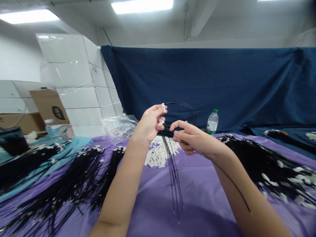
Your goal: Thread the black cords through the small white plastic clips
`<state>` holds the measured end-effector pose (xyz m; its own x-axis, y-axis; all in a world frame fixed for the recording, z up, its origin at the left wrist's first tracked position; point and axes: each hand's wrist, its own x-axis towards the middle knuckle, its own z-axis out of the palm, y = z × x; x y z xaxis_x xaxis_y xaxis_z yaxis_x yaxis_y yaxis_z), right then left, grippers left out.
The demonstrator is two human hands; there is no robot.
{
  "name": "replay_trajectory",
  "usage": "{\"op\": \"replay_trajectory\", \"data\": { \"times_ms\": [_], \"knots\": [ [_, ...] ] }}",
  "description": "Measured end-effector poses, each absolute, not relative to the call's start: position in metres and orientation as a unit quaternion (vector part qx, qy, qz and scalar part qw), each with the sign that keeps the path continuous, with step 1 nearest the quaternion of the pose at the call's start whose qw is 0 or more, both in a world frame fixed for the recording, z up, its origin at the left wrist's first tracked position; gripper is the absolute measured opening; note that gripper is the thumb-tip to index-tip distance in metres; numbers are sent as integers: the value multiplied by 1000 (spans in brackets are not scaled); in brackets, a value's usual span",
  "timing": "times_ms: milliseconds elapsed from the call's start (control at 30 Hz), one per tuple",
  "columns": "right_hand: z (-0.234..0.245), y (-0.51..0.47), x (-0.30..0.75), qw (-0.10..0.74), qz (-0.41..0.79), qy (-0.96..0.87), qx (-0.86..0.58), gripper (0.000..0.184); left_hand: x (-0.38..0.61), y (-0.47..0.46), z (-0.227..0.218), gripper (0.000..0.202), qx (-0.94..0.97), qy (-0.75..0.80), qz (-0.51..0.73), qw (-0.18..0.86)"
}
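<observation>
My left hand [152, 122], at the centre, is closed around thin black cords [172, 164]. A small white plastic piece [163, 107] shows between its thumb and forefinger, and a second white piece [161, 123] sticks out lower among its fingers. Several cord ends hang down over the purple cloth. From the upper white piece, a black cord [181, 104] arcs rightward behind my right hand [189, 136]. That hand is closed, fingers curled, just right of the left one. A cord passes through it, its loose end lying along my right forearm. Its fingertips partly hide the grip.
A pile of white pieces [158, 154] lies on the purple cloth [197, 191] beyond my hands. Black cord bundles with white ends lie left [71, 184] and right [269, 164]. A green-capped bottle [212, 122] stands behind. White boxes [74, 72] are stacked back left.
</observation>
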<state>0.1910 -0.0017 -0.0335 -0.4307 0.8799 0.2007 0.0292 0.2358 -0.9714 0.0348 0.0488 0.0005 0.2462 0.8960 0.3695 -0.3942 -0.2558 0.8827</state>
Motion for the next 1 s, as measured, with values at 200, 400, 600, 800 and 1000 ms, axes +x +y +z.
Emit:
{"op": "replay_trajectory", "data": {
  "times_ms": [200,400,600,800,1000],
  "knots": [
    [-29,10,215,472,565,-634,-236,16,35,53,-1,11,552,232,571,562],
    [-24,21,227,674,442,-536,-250,25,35,53,-2,12,562,227,560,565],
    [-17,29,259,785,227,-529,-227,32,36,50,0,13,582,241,533,564],
    [-16,12,259,751,118,-601,-247,37,38,46,0,15,601,241,518,559],
    [-23,-2,221,691,103,-653,-292,16,37,44,1,18,623,238,501,552]
  ]
}}
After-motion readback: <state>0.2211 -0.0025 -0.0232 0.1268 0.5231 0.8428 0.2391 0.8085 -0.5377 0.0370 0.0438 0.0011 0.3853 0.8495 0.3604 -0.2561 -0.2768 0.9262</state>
